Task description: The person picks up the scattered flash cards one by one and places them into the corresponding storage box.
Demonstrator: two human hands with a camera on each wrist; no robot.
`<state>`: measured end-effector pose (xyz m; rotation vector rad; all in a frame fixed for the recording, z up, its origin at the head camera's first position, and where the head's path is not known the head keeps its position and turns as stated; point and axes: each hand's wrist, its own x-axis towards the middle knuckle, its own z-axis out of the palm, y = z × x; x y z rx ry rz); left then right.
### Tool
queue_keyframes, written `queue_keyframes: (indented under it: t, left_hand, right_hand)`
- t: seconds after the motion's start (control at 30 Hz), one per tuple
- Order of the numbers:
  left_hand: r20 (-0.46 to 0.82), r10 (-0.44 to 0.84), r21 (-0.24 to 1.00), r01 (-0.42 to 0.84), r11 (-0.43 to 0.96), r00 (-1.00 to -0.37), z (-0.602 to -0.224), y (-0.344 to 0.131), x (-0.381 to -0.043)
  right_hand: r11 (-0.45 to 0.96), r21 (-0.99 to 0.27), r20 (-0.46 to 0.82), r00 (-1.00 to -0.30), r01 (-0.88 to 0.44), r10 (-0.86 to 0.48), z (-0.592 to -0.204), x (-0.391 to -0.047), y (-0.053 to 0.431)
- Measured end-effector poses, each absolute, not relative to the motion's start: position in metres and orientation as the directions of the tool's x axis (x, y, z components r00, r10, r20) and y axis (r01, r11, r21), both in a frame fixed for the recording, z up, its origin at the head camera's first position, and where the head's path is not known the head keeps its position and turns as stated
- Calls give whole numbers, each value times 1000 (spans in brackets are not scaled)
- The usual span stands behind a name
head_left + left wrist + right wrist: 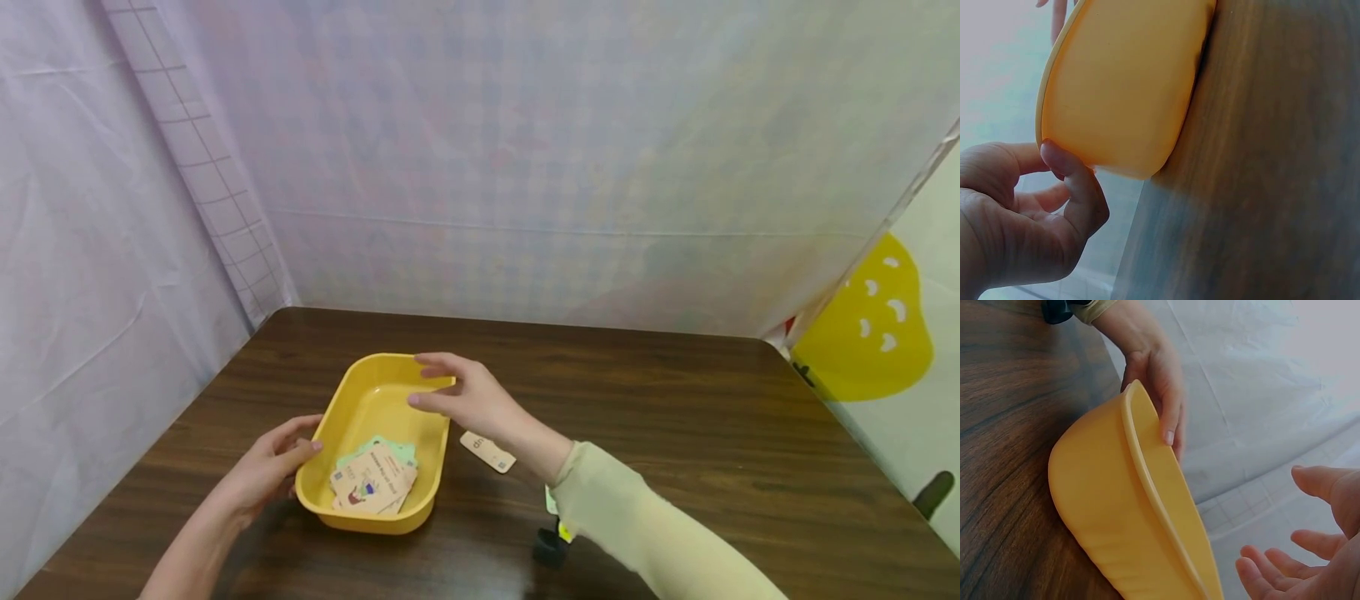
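Observation:
A yellow plastic tub (pixel 375 408) stands on the table, with several printed cards (pixel 371 479) in a loose pile at its near end. My left hand (pixel 270 467) holds the tub's left side, thumb at the rim; the left wrist view shows this hand (pixel 1035 219) pinching the edge. Over the tub's far right rim hovers my right hand (pixel 476 400), fingers apart and nothing in them. In the right wrist view, that hand (pixel 1316 550) is clear of the tub wall (pixel 1097 475). A beige card (pixel 487 451) with letters lies on the table right of the tub.
The dark wood-grain table (pixel 675 433) meets white curtains (pixel 562 167) at the back and left. Part of a pale green card (pixel 551 500) shows beside the right sleeve, near a small black object (pixel 550 547). A yellow shape (pixel 870 333) hangs beyond the table's right edge.

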<state>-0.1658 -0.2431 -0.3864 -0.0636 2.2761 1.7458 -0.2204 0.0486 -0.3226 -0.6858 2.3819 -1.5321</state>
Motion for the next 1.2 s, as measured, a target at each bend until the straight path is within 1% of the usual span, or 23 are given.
queue_keyframes:
  t: [0.57, 0.8, 1.2]
  left_hand:
    - [-249, 129, 941, -208, 266, -960, -387, -242, -165]
    - [-246, 128, 942, -205, 267, -961, -388, -243, -165]
    - [-231, 137, 947, -190, 259, -963, -391, -245, -166]
  right_hand:
    - [340, -901, 64, -857, -270, -512, -323, -221, 63]
    - [326, -897, 79, -834, -298, -546, -323, -222, 69]
    - [322, -900, 66, -825, -292, -561, -324, -223, 74]
